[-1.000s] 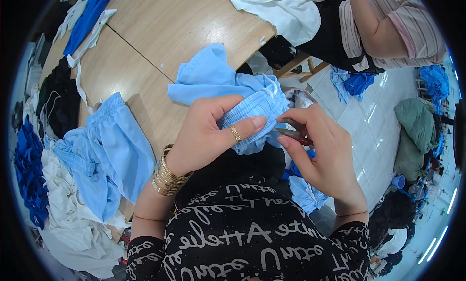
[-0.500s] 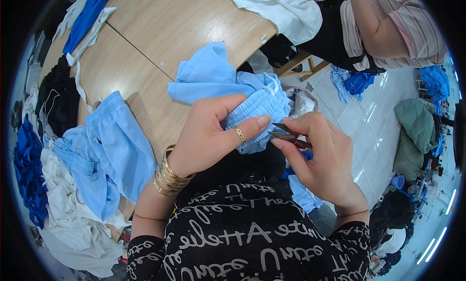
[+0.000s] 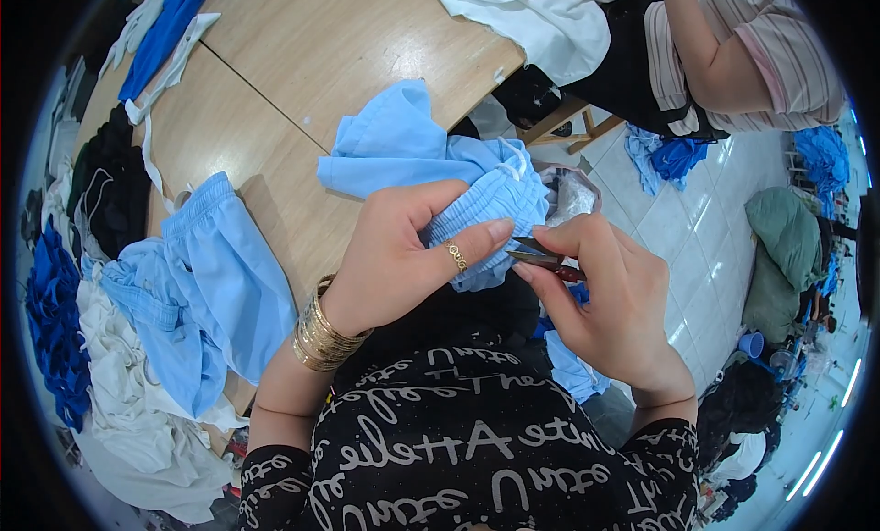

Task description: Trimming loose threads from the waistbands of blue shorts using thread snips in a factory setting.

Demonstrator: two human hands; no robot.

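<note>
Light blue shorts (image 3: 495, 201) with a gathered elastic waistband and a white drawstring are gripped in my left hand (image 3: 403, 256), its thumb pressed along the waistband. Part of their cloth rests on the table edge. My right hand (image 3: 605, 297) pinches small thread snips (image 3: 545, 258) with dark reddish handles. The snips' blades point left, slightly apart, at the waistband beside my left thumb tip. Whether a thread lies between the blades is too small to tell.
Another pair of light blue shorts (image 3: 229, 256) lies on the wooden table (image 3: 275, 45) to the left, near heaped white cloth (image 3: 137, 439). At the far right, a person in a striped sleeve (image 3: 788, 45) handles white fabric (image 3: 541, 17). Blue garments (image 3: 678, 155) lie on the tiled floor.
Very little differs. The snips and both hands have shifted only slightly at the waistband, and the blades look a bit closer together.
</note>
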